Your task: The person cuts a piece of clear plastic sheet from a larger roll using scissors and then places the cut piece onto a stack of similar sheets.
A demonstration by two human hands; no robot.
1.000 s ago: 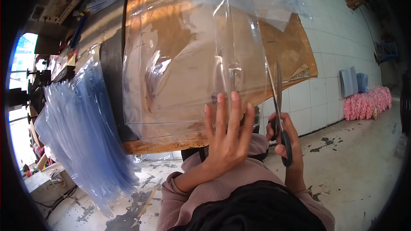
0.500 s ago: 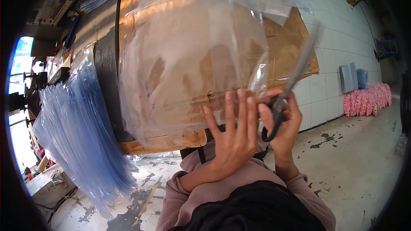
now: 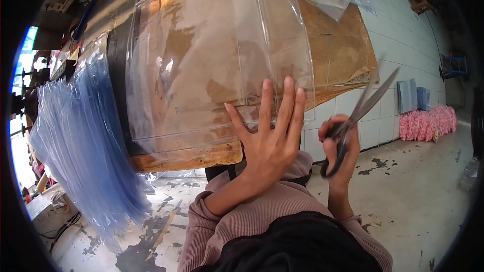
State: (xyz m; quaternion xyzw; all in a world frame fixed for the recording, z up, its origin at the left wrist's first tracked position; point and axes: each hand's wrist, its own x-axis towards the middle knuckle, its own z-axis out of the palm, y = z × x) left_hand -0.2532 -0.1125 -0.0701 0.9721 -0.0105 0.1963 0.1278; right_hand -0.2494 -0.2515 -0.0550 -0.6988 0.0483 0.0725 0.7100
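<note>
Left hand (image 3: pixel 270 141) is up from the lower edge, palm flat, fingers spread and pointing to the far side, pressed open on the near edge of the clear plastic sheet (image 3: pixel 212 65); it grips nothing. Left forearm in a mauve sleeve runs down toward the lower left.

Right hand (image 3: pixel 339 147) is raised off the bench to the right, fist closed through the black loops of the scissors (image 3: pixel 359 116), wrist roughly upright. One pair of scissors, blades slightly parted and motion-blurred. Their long axis runs diagonally: handles near and low, tips pointing far and to the right, over the tiled wall, not touching the plastic.

One clear sheet lies draped over the worn brown wooden bench (image 3: pixel 333 45), its long side running left to right, with a crease line running from the far side down to the left hand's fingertips. More clear film bunches at the far top.

One thick bundle of bluish plastic bags (image 3: pixel 85 156) hangs off the bench's left end, well apart from both hands. One pink heap (image 3: pixel 427 123) sits on the floor at far right by the wall.
</note>
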